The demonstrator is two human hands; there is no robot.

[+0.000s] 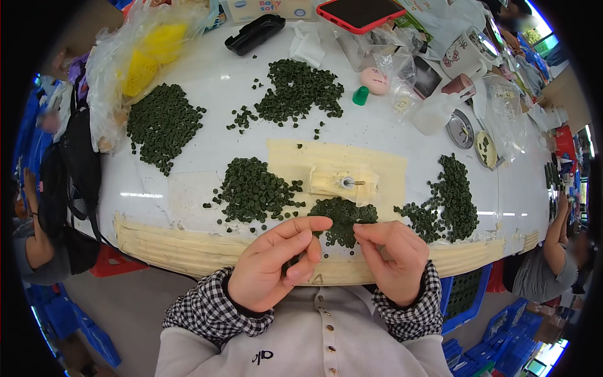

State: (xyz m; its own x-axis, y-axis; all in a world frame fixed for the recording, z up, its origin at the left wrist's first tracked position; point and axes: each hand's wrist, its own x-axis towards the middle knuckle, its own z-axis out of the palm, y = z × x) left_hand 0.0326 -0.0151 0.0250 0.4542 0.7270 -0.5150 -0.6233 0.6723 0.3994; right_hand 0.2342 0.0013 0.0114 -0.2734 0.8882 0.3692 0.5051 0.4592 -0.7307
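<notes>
My left hand [273, 261] is over the table's near edge, index finger stretched to the right and the other fingers curled. Something dark green shows between the curled fingers, like the small parts on the table. Across from it, my right hand [399, 257] pinches thumb and index finger together; what is between the tips is too small to make out. Just beyond both hands lies a pile of thin dark green rings [342, 221]. Behind that pile, a small metal post [347, 182] with a thin pin stands on a taped block [323, 180].
Dark green cap-like parts form heaps at the left [164, 122], far middle [298, 91], centre left [251, 188] and right [455, 198]. Farther back are a red-cased tablet [361, 14], black case [254, 34], green thimble-like cup [360, 95], mug [463, 55] and plastic bags [147, 60].
</notes>
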